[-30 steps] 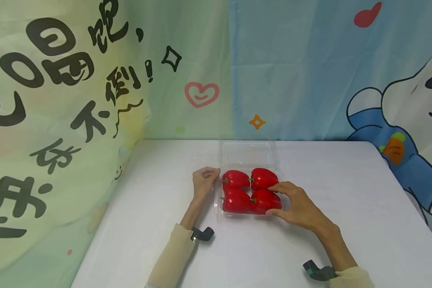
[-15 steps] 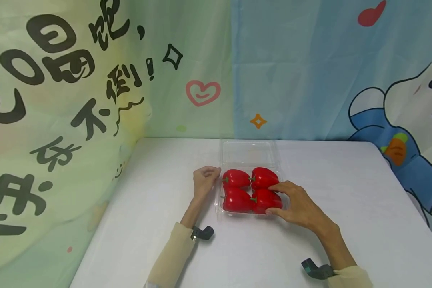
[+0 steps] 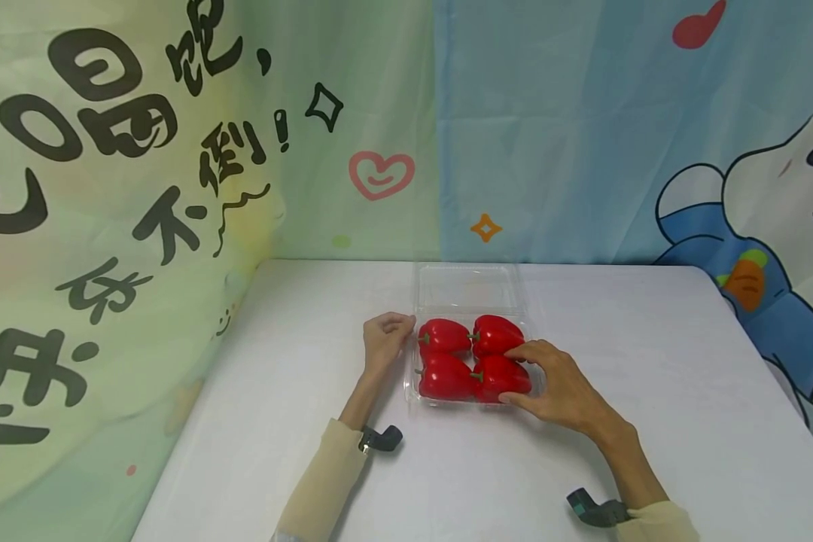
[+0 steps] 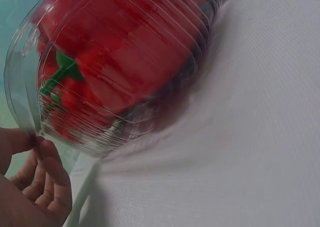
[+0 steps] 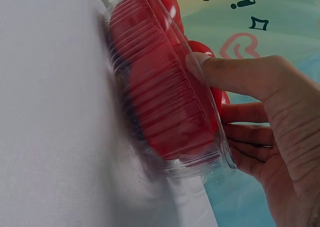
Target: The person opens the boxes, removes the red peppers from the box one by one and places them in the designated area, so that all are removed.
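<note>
A clear plastic clamshell container [image 3: 410,388] sits on the white table, filled with several glossy red bell peppers in two rows. My left hand [image 3: 383,343] pinches the container's left rim between thumb and forefinger; in the left wrist view the pinch is at the corner of the clear edge [image 4: 20,107]. My right hand [image 3: 561,382] holds the front right bell pepper [image 3: 504,379], thumb at its near side and fingers over its far side. In the right wrist view the thumb lies over the container's rim, against the red pepper [image 5: 200,48].
The container's clear lid [image 3: 470,290] lies folded back behind the peppers, near the table's far edge. White table [image 3: 474,482] surrounds the container. A printed curtain [image 3: 549,135] hangs behind and to the left.
The head view shifts very slightly. Both hands, the container and the bell peppers keep their places.
</note>
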{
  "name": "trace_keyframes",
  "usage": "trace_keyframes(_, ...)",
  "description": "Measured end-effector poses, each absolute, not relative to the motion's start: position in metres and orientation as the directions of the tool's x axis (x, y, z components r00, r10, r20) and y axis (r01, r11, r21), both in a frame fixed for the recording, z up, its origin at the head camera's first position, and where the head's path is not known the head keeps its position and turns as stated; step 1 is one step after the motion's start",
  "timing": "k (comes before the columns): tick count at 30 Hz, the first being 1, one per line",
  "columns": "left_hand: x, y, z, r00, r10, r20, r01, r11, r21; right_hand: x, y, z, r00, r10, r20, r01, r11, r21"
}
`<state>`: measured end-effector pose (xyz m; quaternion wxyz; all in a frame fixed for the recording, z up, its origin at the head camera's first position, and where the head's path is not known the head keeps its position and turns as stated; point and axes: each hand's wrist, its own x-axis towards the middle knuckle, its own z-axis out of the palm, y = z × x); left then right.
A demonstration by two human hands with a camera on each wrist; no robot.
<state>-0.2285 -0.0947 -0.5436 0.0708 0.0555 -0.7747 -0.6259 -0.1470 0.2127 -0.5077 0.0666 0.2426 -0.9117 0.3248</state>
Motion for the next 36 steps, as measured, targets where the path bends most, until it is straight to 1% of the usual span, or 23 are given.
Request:
trace_keyframes(12,-0.2299,-0.0961,-0.5471,-0.985,-0.169,0.022,-0.014,0.214,0.977,-0.1471,0.2129,-0.5111,-0.859,-0.399,0.320,-0.511,0.667,-0.542)
trace_keyframes(24,-0.2302,-0.0972,-0.5471,-0.987,-0.157,0.040,0.006,0.212,0.977,-0.1483,0.2125,-0.5133,-0.847,-0.386,0.366,-0.531,0.647,-0.547)
trace_keyframes(30,-0.2310,-0.0984,-0.5474,-0.988,-0.150,0.027,-0.004,0.200,0.980,-0.1489,0.2125,-0.5140,-0.851,-0.376,0.367,-0.525,0.634,-0.568)
trace_keyframes(36,-0.2315,-0.0995,-0.5446,-0.990,-0.134,0.049,0.022,0.197,0.980,-0.1497,0.2120,-0.5153,-0.858,-0.370,0.356,-0.514,0.627,-0.585)
